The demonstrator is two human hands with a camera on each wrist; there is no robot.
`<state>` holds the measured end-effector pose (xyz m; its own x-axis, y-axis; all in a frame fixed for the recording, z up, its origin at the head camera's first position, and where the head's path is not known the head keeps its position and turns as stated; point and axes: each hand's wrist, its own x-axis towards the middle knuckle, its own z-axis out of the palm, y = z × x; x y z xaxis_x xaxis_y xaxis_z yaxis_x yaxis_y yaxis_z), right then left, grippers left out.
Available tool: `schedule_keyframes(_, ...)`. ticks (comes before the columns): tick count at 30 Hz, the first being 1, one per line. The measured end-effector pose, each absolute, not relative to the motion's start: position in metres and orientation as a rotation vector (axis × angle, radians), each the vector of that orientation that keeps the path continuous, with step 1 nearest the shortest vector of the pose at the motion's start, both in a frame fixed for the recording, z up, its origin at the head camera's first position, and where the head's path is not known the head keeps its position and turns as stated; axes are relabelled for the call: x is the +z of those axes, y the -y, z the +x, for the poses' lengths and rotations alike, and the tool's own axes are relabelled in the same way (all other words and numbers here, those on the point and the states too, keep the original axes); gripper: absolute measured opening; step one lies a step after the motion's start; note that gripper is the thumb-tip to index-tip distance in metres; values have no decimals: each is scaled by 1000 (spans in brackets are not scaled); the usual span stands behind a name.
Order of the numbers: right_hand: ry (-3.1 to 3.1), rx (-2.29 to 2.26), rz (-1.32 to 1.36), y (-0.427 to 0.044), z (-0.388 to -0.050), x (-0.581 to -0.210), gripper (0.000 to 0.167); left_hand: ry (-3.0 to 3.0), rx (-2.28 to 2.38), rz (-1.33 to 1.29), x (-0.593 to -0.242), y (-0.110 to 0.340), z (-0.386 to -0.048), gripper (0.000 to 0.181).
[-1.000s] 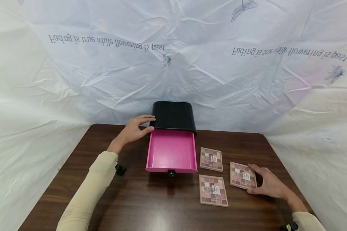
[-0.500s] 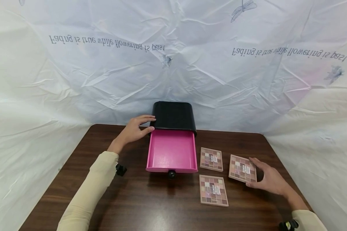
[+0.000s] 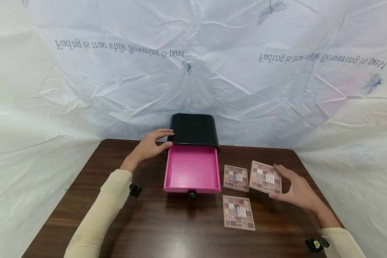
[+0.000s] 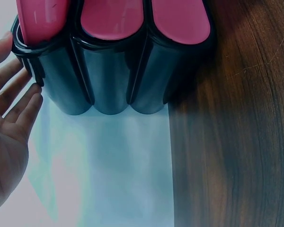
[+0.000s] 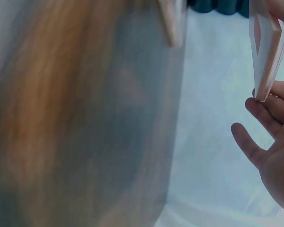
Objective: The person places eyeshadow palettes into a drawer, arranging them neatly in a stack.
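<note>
A black drawer unit (image 3: 193, 129) stands at the back of the table with its pink top drawer (image 3: 191, 168) pulled out and nothing inside. My left hand (image 3: 147, 145) rests on the unit's upper left edge, fingers extended and thumb near the front corner. In the left wrist view, its fingertips touch the side of the unit. With thumb and fingers, my right hand (image 3: 298, 190) pinches the right edge of an eyeshadow palette (image 3: 265, 177), tilted above the table. Two more eyeshadow palettes lie flat: one beside the drawer (image 3: 236, 178), another nearer the front (image 3: 238, 213).
The dark wooden table (image 3: 142, 225) meets white patterned sheeting (image 3: 193, 89) behind and at both sides. A round black knob (image 3: 192, 195) sticks out from the drawer front. The left wrist view shows three stacked pink drawer fronts (image 4: 113, 19).
My right hand has lifted its eyeshadow palette off the table and moved it away from me and slightly left. The left hand and the drawer have stayed in place.
</note>
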<state>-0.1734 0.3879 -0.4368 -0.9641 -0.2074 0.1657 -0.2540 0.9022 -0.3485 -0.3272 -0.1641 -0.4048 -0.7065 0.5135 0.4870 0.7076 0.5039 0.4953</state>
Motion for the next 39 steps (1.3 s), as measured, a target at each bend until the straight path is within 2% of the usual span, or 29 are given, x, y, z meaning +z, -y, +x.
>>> schedule_keyframes(19, 2819, 544, 458, -319, -178, -389, 117, 2472, -1013, -1025, -405, 164, -327, 47)
schedule_keyframes(39, 2755, 652, 694, -235, -192, -364, 120, 2464, -1008, -1035, -405, 165, -325, 49)
